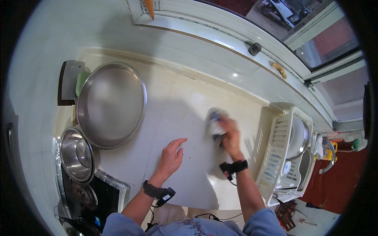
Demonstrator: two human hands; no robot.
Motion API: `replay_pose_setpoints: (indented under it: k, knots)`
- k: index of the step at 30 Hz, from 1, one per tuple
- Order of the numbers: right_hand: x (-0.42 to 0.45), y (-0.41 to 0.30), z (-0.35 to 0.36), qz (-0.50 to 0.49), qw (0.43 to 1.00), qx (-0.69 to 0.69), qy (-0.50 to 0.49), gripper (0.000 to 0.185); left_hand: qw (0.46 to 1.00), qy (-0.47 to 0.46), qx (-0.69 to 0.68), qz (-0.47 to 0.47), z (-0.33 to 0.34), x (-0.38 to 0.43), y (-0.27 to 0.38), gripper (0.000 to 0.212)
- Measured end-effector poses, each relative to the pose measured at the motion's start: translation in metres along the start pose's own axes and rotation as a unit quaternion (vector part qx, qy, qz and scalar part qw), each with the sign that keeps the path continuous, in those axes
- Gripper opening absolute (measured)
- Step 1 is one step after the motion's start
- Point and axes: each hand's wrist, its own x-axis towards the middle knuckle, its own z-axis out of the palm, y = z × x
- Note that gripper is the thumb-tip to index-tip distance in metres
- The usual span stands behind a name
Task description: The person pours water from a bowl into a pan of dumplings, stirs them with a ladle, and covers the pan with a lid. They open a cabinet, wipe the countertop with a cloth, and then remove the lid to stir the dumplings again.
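My right hand point(231, 135) is closed on a crumpled white and dark blue cloth point(217, 125), pressed down at the pale countertop point(177, 118). Both the hand and the cloth are blurred. Over the same countertop, left of the cloth, my left hand point(171, 157) is held with nothing in it, thumb apart from the fingers. Whether it touches the surface I cannot tell. Each wrist wears a black strap with a small device.
Left stand a large round metal pan point(112, 103), stacked steel bowls point(76, 155), a cleaver point(71, 79) and a black cooktop point(109, 194). At right, a white dish rack point(277, 147) holds dishes beside a sink point(305, 168). A windowsill point(218, 41) runs behind, bearing a ginger-like root point(279, 70).
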Motion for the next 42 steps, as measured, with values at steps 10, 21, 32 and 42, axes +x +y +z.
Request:
replay_pose_setpoints:
  k: [10,21,32,42]
  knots:
    - [0.058,0.044,0.026,0.018,0.984,-0.177,-0.023,0.053,0.998,0.049,0.021,0.019,0.002,-0.003,-0.010,0.042]
    - [-0.055,-0.090,0.070,-0.022,0.977,0.086,-0.195,0.050,0.995,0.062,0.017,-0.078,-0.015,-0.061,-0.029,0.049]
    - [-0.019,-0.091,0.087,-0.099,0.970,0.088,-0.202,0.056,0.970,0.112,-0.161,-0.140,-0.018,-0.108,-0.049,0.037]
    - [-0.099,-0.122,-0.002,0.062,0.939,0.228,-0.251,0.057,0.858,-0.030,-0.347,-0.377,0.001,-0.231,-0.030,0.026]
